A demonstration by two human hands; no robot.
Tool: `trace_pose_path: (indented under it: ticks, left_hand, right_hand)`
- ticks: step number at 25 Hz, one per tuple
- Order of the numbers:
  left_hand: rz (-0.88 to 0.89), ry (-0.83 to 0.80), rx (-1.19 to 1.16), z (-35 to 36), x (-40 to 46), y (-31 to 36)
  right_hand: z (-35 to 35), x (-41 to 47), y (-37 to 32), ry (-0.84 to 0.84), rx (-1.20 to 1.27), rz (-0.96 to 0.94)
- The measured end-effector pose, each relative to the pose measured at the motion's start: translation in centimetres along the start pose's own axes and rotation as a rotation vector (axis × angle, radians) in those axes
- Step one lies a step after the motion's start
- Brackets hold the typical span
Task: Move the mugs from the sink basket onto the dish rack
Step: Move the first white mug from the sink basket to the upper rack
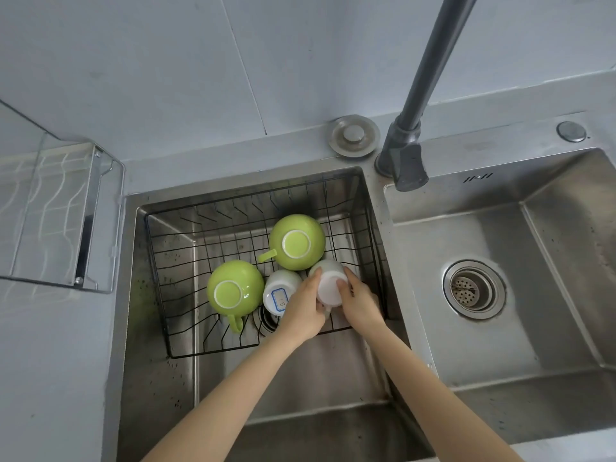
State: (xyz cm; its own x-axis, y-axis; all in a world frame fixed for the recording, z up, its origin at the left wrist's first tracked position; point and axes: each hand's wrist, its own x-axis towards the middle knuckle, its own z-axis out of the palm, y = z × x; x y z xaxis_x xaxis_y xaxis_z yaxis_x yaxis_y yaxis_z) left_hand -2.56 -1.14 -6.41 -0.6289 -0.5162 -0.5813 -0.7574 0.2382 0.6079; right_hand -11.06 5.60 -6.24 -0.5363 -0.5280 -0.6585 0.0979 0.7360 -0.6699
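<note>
A black wire sink basket [186,235] sits in the left sink bowl. Inside it stand several upside-down mugs: one green mug [296,241] at the back, another green mug [235,286] at the left, and a white mug with a blue label [278,290] between them. My left hand [305,308] and my right hand [358,300] both grip a plain white mug [328,281] at the basket's right side, one hand on each side of it. The dish rack [60,215] stands on the counter at the far left.
A dark faucet [405,161] rises behind the divider between the bowls. The right sink bowl has a drain strainer [473,288]. A metal sink plug [353,135] lies on the counter behind the basket. Tiled wall at the back.
</note>
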Motion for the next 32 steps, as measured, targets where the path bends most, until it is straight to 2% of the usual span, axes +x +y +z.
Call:
trace_pose_path:
  ticks: [7,11,14,19,25,29,32]
  left_hand:
    - [0.224,0.066,0.011,-1.4,-2.5,0.0]
    - [0.287,0.151,0.035,-1.5,-4.3,0.0]
    - [0.322,0.182,0.081,-1.9,-5.6,0.1]
    - [0.369,0.195,-0.003,-2.5,-7.6,0.6]
    - [0.373,0.224,-0.136,-3.2,-11.4,1.0]
    - [0.392,0.291,-0.308,-3.5,-14.2,1.4]
    - [0.402,0.328,-0.363,-3.9,-15.8,1.6]
  right_hand:
    - [-1.4,-3.0,-0.7,0.089,-0.035,-0.078]
    - [-1.9,-4.7,-0.8,0.065,0.008,-0.1]
    - [-2.6,-6.0,-1.0,0.012,-0.07,-0.138]
    - [-3.4,-8.5,-1.3,-0.028,-0.142,-0.233]
    - [-4.1,-12.0,-2.3,-0.153,-0.225,-0.324]
    - [-5.1,-14.9,-2.8,-0.244,-0.081,-0.438]
    - [-5.3,-16.0,-2.7,-0.201,-0.131,-0.55]
